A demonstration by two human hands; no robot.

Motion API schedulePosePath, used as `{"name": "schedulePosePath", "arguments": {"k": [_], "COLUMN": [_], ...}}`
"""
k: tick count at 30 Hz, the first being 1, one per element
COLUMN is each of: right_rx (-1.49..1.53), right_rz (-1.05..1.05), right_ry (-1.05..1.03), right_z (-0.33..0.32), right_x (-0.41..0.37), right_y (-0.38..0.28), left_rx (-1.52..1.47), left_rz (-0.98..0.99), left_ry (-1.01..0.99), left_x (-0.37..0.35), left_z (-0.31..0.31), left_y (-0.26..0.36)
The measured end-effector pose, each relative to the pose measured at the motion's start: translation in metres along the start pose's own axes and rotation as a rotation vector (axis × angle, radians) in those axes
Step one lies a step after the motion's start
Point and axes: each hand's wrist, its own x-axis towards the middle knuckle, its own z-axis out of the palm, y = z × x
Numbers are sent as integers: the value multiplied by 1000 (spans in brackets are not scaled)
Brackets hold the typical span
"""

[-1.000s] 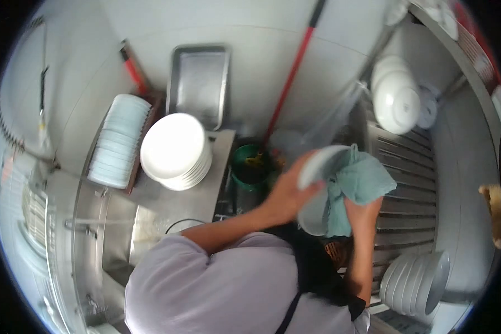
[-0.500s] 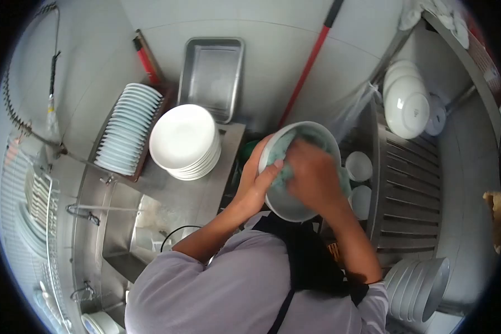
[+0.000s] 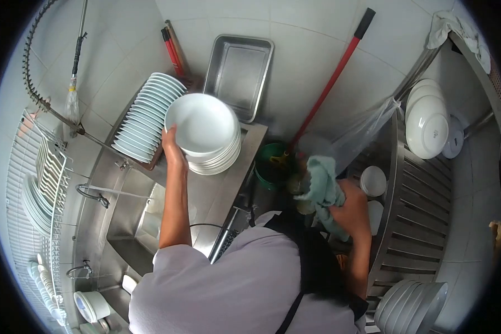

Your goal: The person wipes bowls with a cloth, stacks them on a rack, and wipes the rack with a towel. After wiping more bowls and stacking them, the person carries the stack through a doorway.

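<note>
My left hand [image 3: 173,146] grips the near left rim of a white bowl [image 3: 203,119], which sits on top of a stack of white dishes [image 3: 220,158] on the steel counter. The thumb shows at the rim, while the other fingers are mostly hidden beneath it. Over to the right, my right hand [image 3: 352,210] clutches a pale green cloth [image 3: 324,181], its loose end hanging out past the fingers.
White plates stand on edge in a brown rack [image 3: 149,118] beside the stack. A steel tray [image 3: 239,72] leans on the wall. The sink [image 3: 131,214] has running water. At right is a slatted steel shelf [image 3: 417,206]; a green bucket [image 3: 270,167] stands below.
My left hand has carried the bowl leftward onto the stack of dishes. My right hand has come out of the bowl with the cloth and moved right. The view has shifted slightly.
</note>
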Motion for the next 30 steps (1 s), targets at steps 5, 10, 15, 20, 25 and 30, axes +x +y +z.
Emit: {"name": "schedulePosePath", "arguments": {"k": [5, 10, 15, 20, 25, 30], "right_rx": [89, 76, 84, 19, 65, 196], "right_rz": [82, 161, 236, 226, 207, 209], "right_ry": [-35, 17, 23, -9, 88, 119], "right_z": [9, 6, 4, -1, -12, -58], "right_x": [-18, -29, -38, -49, -65, -81], "right_y": [12, 27, 40, 59, 66, 42], "left_rx": [-25, -111, -78, 803, 1818, 1124], "left_rz": [-155, -274, -314, -231, 173, 684], "left_ry": [20, -30, -85, -370, -110, -334], "left_x": [38, 40, 48, 122, 178, 40], "left_z": [-24, -22, -31, -106, -88, 196], "left_y": [-38, -54, -63, -75, -52, 8]}}
